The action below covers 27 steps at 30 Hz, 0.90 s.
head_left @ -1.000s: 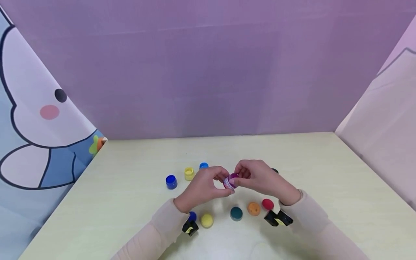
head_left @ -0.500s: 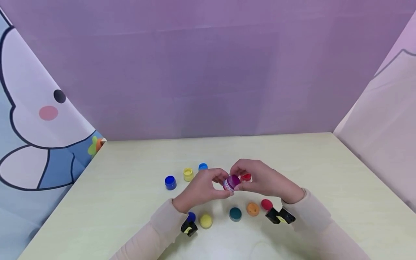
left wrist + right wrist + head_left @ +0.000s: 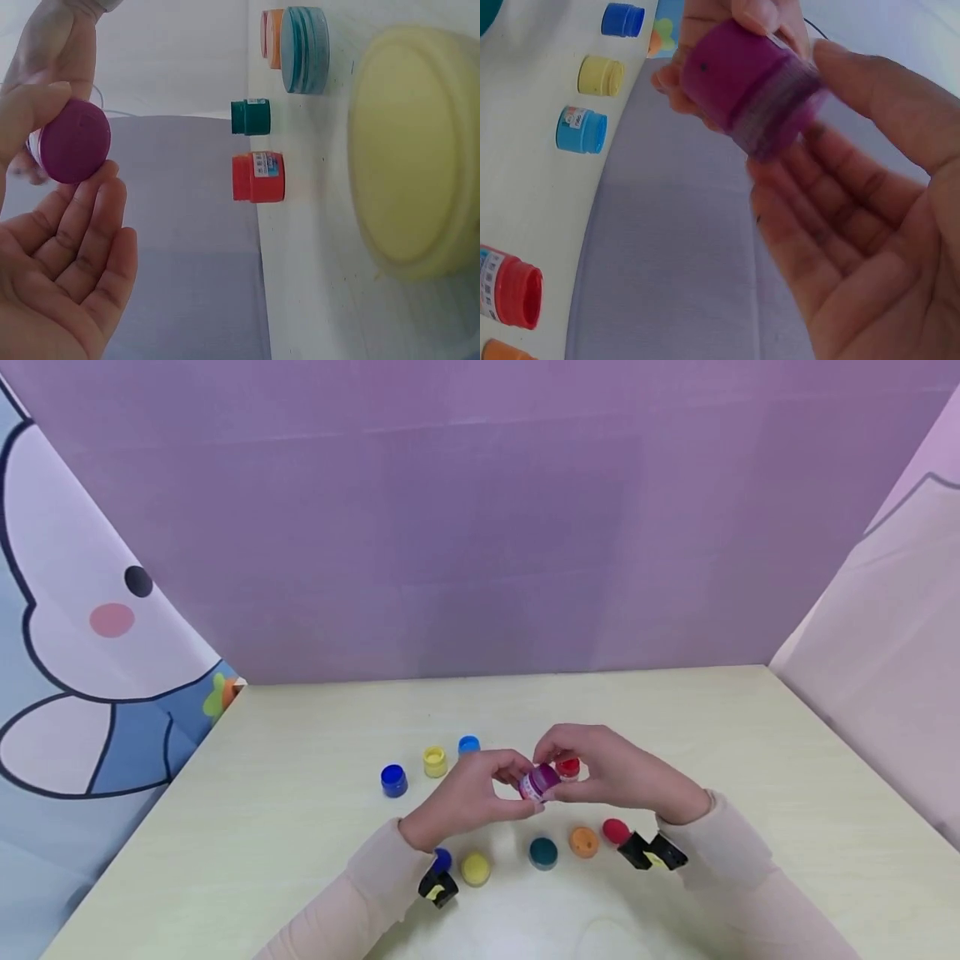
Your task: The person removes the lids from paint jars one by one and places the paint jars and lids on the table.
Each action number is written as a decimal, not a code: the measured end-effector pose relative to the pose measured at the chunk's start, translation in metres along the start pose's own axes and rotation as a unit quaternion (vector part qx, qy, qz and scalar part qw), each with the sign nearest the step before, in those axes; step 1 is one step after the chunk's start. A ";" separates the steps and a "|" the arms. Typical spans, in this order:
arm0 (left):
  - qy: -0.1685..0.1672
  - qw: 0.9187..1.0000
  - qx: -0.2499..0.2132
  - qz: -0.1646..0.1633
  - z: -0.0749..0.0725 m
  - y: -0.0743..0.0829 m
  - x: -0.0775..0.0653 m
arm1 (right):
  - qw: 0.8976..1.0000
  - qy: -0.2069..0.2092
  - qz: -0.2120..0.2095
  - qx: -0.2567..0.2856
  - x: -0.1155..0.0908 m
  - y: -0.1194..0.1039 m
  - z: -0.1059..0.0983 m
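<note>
Above the table, both hands hold a small purple paint jar with a white label, tilted between them. My left hand grips its labelled body between thumb and fingers. Across from it, my right hand has thumb and fingertips at the other end, around a ridged band that is blurred in the right wrist view. A round purple end of the jar faces the left wrist view, with the left thumb over its edge. A red paint jar stands behind the right fingers.
Uncapped dark blue, yellow and light blue jars stand at the back left. Nearer lie blue, yellow, teal, orange and red lids. A green jar shows in the left wrist view.
The right fingers have shifted on the purple jar, which has tipped so more of its purple part shows. The red jar has come into view behind the right hand.
</note>
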<state>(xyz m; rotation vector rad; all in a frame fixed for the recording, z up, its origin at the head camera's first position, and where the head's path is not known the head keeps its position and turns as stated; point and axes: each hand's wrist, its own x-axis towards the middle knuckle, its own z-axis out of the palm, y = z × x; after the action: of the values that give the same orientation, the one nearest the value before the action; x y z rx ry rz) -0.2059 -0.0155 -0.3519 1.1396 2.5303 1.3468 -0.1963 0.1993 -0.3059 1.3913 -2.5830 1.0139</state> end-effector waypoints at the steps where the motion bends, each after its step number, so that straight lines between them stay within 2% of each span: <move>1: 0.002 1.000 0.001 0.002 0.000 0.000 0.000 | 1.000 0.009 0.013 0.003 0.001 0.000 0.001; 6: 0.018 1.000 0.010 0.008 0.003 0.000 0.000 | 0.993 0.027 0.113 0.026 0.002 -0.002 0.007; 10: 0.028 1.000 0.011 0.008 0.003 0.000 0.001 | 0.986 0.037 0.158 0.028 0.002 -0.003 0.009; 20: 0.026 1.000 0.010 -0.001 0.002 0.001 0.003 | 0.985 0.030 0.169 0.035 0.003 -0.006 0.008; 27: 0.023 1.000 0.008 -0.010 0.002 0.000 0.002 | 0.988 0.012 0.143 0.054 0.003 -0.005 0.005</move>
<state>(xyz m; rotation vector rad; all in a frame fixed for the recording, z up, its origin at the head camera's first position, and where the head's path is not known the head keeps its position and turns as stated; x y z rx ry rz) -0.2062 -0.0131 -0.3528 1.0963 2.5822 1.3651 -0.1931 0.1918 -0.3062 1.0376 -2.8034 1.2134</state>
